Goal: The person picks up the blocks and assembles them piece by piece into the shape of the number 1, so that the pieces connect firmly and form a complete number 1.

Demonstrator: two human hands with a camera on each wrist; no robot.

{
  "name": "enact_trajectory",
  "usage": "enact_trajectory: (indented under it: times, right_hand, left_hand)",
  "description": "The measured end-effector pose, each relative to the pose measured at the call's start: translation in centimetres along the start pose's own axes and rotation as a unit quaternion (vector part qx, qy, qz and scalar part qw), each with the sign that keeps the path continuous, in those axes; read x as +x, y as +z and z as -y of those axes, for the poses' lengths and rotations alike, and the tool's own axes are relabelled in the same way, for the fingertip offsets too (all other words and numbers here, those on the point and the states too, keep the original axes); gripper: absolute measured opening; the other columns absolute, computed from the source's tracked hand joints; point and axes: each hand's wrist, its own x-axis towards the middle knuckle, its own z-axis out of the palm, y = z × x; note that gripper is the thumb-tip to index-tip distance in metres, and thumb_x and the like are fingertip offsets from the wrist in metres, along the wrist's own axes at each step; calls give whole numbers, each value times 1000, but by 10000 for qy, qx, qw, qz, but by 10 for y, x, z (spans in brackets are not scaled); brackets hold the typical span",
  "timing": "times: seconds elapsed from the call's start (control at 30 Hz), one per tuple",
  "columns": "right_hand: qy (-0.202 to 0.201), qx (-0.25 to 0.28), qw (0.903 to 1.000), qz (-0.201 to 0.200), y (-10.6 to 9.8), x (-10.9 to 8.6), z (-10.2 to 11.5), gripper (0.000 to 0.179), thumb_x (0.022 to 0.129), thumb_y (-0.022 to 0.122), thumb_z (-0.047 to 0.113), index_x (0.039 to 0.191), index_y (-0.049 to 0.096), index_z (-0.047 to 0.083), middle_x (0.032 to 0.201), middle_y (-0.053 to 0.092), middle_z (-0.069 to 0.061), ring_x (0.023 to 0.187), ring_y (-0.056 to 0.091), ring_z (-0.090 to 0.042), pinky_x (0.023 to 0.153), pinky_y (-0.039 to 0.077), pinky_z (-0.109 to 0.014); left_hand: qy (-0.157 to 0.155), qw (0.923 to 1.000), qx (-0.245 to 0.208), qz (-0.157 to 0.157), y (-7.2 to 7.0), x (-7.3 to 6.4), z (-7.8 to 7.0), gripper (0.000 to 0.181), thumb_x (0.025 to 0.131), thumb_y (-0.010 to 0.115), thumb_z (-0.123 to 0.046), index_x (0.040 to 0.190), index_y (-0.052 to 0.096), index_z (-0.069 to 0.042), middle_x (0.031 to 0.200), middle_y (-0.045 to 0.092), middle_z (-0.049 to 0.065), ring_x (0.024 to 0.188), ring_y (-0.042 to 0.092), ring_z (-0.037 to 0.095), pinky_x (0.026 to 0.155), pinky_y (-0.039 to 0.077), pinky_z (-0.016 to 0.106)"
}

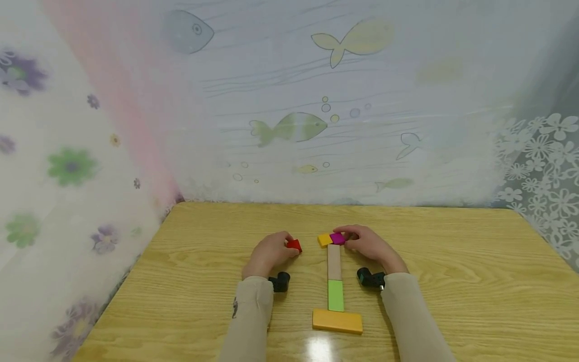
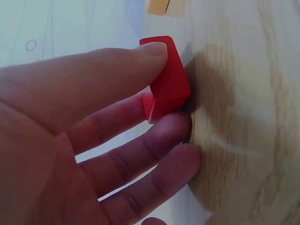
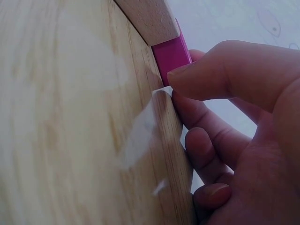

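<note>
My left hand (image 1: pixel 271 252) pinches a small red block (image 2: pixel 171 70) between thumb and fingers, close over the table left of the block row. On the other side, my right hand (image 1: pixel 368 242) grips a magenta block (image 3: pixel 171 58) at its right end, thumb on the near face. That block sits against a yellow block (image 1: pixel 324 240), both at the far end of a bare-wood block (image 1: pixel 333 262). Below it in line lie a light green block (image 1: pixel 335 295) and, crosswise at the near end, a long orange block (image 1: pixel 337 321).
The wood-grain table (image 1: pixel 190 301) meets a fish-patterned curtain (image 1: pixel 280 166) at its back edge. A flower-patterned curtain (image 1: pixel 68 201) runs along the left side. Dark wrist cameras (image 1: pixel 281 282) are strapped under both sleeves.
</note>
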Motion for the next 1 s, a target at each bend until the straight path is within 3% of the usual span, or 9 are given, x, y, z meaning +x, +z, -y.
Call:
enact_trajectory:
  times: [0.47, 1.0]
  right_hand:
    - [55, -17, 10000, 9, 1, 2, -2, 40, 83, 53, 4, 122, 55, 14, 100, 56, -6, 78, 46, -20, 67, 39, -32]
    - [37, -17, 10000, 0, 1, 2, -3, 40, 83, 52, 3, 121, 55, 13, 98, 55, -6, 77, 46, -20, 66, 39, -32]
  left_hand:
    - [110, 9998, 137, -9, 9, 6, -5, 34, 81, 65, -27, 110, 58, -12, 95, 59, 4, 76, 50, 17, 70, 42, 33]
    - [216, 9997, -93, 13, 10, 6, -4, 34, 80, 64, -21, 111, 57, -10, 97, 59, 5, 78, 52, 18, 71, 42, 34]
